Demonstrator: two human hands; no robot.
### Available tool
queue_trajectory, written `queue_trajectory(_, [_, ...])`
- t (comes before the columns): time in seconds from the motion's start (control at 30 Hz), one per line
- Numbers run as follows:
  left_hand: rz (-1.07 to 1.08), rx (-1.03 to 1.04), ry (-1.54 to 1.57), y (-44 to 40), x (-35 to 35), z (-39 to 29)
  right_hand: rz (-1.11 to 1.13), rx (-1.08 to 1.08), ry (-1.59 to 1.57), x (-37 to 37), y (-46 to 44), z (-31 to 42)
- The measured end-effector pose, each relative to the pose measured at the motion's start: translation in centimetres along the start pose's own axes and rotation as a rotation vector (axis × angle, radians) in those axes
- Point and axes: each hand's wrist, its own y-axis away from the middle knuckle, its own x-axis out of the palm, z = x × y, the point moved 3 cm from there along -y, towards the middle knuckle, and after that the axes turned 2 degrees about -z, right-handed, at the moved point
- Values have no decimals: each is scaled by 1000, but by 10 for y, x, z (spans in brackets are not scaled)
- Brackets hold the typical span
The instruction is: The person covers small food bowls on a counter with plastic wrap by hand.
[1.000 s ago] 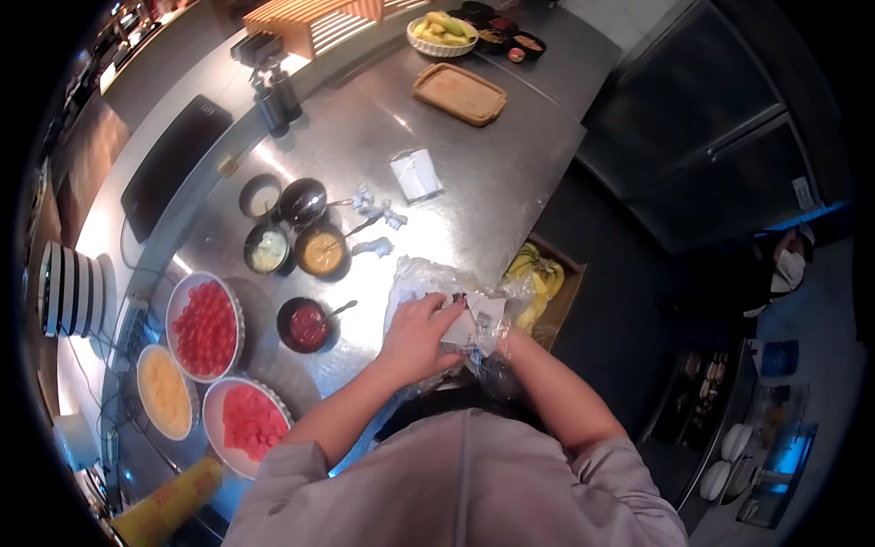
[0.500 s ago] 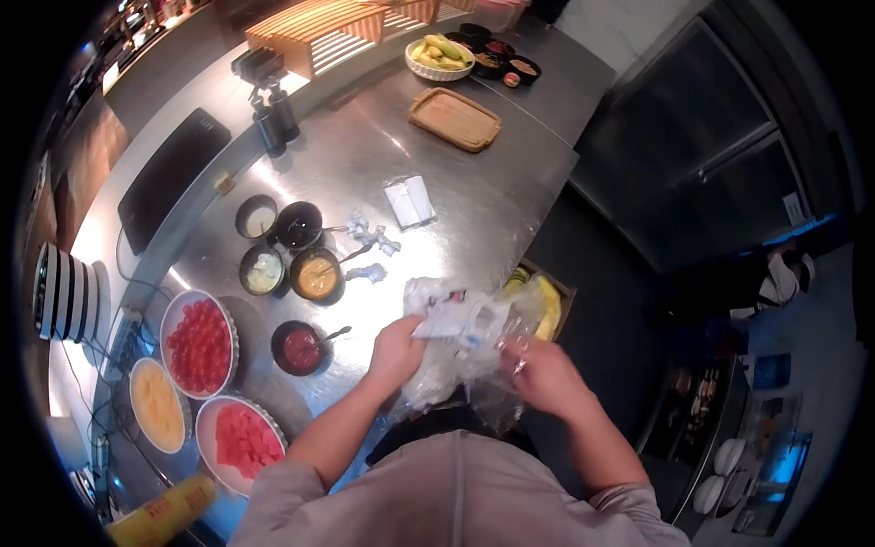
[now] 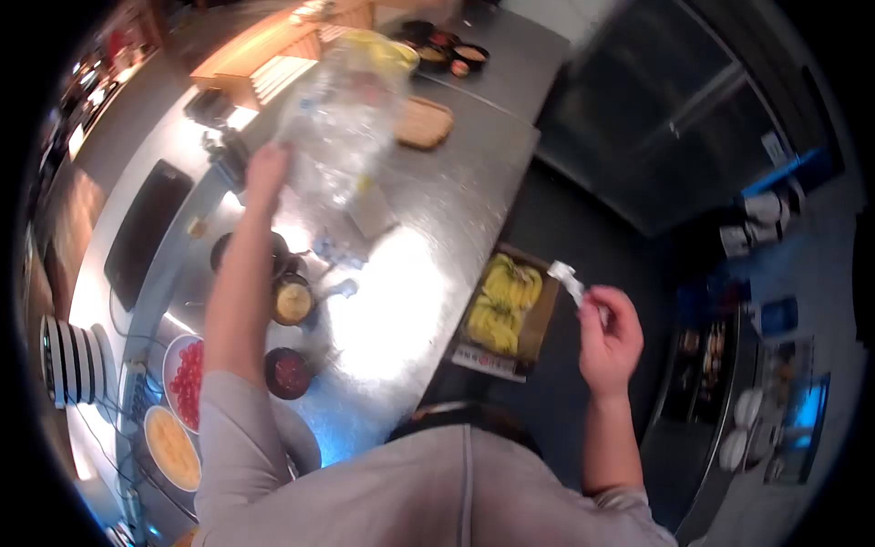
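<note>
My left hand (image 3: 268, 169) is stretched far forward over the steel table, its fingers closed on the edge of a clear plastic bag (image 3: 342, 128). The bag is spread and blurred, and it partly covers a wooden board (image 3: 424, 122) and a white packet (image 3: 371, 215). My right hand (image 3: 611, 333) is raised at the right, away from the table, with a small crumpled white wrapper (image 3: 567, 277) pinched between thumb and fingers. Left of that hand, a cardboard box of bananas (image 3: 501, 304) stands lower, beside the table edge.
Dark bowls of sauce (image 3: 290, 374) and white dishes of cherry tomatoes (image 3: 187, 383) and yellow fruit (image 3: 171, 448) stand at the left. A stack of striped plates (image 3: 73, 361) is beyond them. A steel fridge (image 3: 656, 118) stands at the back right.
My left hand has swung forward and left with the plastic bag. My right hand has moved right, away from the bag, holding the white wrapper. The banana box is now uncovered.
</note>
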Motion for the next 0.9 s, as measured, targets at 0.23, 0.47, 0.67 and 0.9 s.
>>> queue_trajectory(0.23, [245,84,183,127,-33,-104,125,382,-549,40,-13,-13])
queue_trajectory(0.47, [964,-511,905,339,1,-172,431,671,-930,100,10,-17])
queue_trajectory(0.67, [679,-525,1045,365,-17,-150,678,902,-869,138,57,-16])
queue_trajectory(0.9, [462,-474,1023,382,-44,-126,905,861,-695,154,70,-13])
